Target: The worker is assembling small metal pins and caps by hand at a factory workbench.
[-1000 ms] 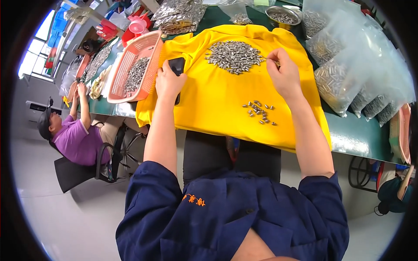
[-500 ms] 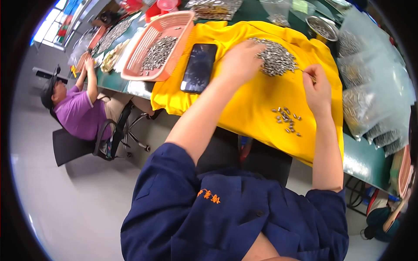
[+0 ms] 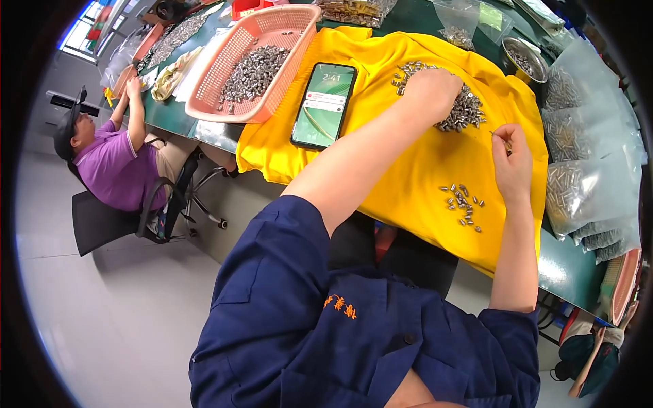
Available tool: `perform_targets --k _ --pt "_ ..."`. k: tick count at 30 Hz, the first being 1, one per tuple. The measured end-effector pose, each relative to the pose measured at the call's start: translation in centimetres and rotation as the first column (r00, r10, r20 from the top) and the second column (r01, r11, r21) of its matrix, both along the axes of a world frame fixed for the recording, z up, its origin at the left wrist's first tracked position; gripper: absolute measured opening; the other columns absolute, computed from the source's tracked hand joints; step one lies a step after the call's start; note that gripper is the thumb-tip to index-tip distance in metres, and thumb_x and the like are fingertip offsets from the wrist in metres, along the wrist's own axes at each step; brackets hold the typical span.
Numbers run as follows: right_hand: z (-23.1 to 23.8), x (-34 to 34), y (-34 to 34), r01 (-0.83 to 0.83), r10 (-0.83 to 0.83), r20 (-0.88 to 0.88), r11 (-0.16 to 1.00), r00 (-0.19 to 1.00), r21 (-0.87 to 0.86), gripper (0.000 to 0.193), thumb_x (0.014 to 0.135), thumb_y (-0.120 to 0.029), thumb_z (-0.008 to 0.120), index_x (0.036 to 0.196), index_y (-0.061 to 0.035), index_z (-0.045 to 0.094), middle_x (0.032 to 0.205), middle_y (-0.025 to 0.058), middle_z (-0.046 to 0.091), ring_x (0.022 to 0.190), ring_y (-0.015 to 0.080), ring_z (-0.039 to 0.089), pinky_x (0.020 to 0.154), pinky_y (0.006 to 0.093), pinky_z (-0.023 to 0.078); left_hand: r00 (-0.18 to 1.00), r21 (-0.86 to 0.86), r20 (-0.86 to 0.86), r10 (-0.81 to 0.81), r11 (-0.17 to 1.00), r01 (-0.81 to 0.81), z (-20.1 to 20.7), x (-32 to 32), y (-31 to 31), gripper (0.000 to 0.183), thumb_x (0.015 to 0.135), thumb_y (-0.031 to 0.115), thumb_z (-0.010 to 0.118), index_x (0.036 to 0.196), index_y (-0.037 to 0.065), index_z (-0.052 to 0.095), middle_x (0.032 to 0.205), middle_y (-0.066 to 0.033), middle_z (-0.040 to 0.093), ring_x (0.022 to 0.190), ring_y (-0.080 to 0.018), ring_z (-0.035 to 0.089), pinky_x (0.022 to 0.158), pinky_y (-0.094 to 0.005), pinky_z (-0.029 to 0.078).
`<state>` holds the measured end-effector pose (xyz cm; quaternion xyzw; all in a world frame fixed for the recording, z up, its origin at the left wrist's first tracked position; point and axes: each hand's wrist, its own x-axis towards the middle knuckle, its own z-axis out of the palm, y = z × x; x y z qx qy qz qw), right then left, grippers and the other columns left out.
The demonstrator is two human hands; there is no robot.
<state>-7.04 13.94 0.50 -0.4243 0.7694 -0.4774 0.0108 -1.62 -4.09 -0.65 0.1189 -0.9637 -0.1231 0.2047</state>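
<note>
My left hand point(image 3: 433, 96) reaches over the pile of small silvery metal parts point(image 3: 464, 112) on a yellow cloth point(image 3: 401, 163). Its fingers curl down toward the pile; their tips, and anything in them, are hidden. Just right of the pile, my right hand point(image 3: 513, 166) pinches a small brass-coloured piece point(image 3: 508, 147), too small to make out fully. A thin tip shows at its fingers. Nearer to me, several loose metal parts point(image 3: 464, 204) lie scattered on the cloth. Left of the pile rests a phone point(image 3: 324, 105) with its screen lit.
A pink plastic basket point(image 3: 201, 102) holding more metal parts stands to the left. Clear bags of parts point(image 3: 568, 139) crowd the right side, beside a metal bowl point(image 3: 537, 70). Another person point(image 3: 115, 163) sits on a chair at the far left, at the green table point(image 3: 571, 265).
My left hand has moved right over the pile, its fingers more curled. The phone's dark screen has lit up. My right hand keeps its pinch. The whole view has shifted slightly.
</note>
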Motion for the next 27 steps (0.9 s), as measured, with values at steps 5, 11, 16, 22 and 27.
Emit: perform_targets --k 5,11,16,22,27 --pt "0.1 -0.1 0.1 0.016 -0.016 0.054 1.0 0.998 0.001 0.004 0.077 -0.003 0.047 0.079 -0.0011 0.046 0.068 0.0062 0.05 0.065 0.0133 0.048 0.064 0.0243 0.04 0.998 0.017 0.039 0.046 0.999 -0.046 0.5 -0.3 -0.2 0.011 0.066 0.009 0.051 0.072 0.008 0.059 0.076 -0.0125 0.06 0.074 -0.0278 0.058 0.066 -0.0368 0.046" --pt "0.1 -0.1 0.2 0.008 -0.008 0.035 1.0 0.999 -0.006 0.004 0.078 -0.003 0.047 0.081 -0.0013 0.046 0.069 0.0049 0.049 0.066 0.011 0.046 0.064 0.0231 0.039 0.978 0.321 -0.208 0.026 0.946 0.044 1.7 0.6 0.9 0.012 0.069 0.011 0.057 0.079 0.006 0.061 0.074 -0.0086 0.061 0.067 -0.0212 0.059 0.062 -0.0304 0.047" --pt "0.3 0.2 0.1 -0.009 0.011 0.097 1.0 0.995 -0.021 0.004 0.079 -0.003 0.046 0.082 -0.0013 0.046 0.07 0.0034 0.048 0.068 0.0097 0.045 0.065 0.0218 0.038 0.955 0.915 -0.277 -0.108 0.274 0.296 1.8 1.8 2.9 0.013 0.077 0.007 0.055 0.087 0.0 0.058 0.074 -0.0037 0.06 0.066 -0.0083 0.057 0.059 -0.0199 0.045" --pt "0.3 0.3 0.2 -0.009 0.008 0.141 1.0 0.99 0.008 0.004 0.079 -0.002 0.046 0.083 -0.0018 0.045 0.073 0.0016 0.047 0.071 0.0084 0.043 0.068 0.0202 0.037 0.96 0.958 -0.268 -0.078 -0.126 0.257 0.8 1.6 3.6 0.013 0.078 0.007 0.054 0.089 0.001 0.058 0.075 -0.0028 0.058 0.065 -0.0085 0.056 0.06 -0.0205 0.046" --pt "-0.2 0.0 0.2 -0.023 0.022 0.162 1.0 0.987 0.007 0.004 0.079 -0.002 0.046 0.083 -0.002 0.045 0.074 0.0009 0.046 0.071 0.0079 0.042 0.068 0.0195 0.036 0.968 0.971 -0.231 -0.101 0.038 0.236 0.1 1.5 3.3 0.012 0.077 0.007 0.053 0.086 0.002 0.058 0.075 -0.0021 0.057 0.064 -0.0079 0.055 0.06 -0.0202 0.046"
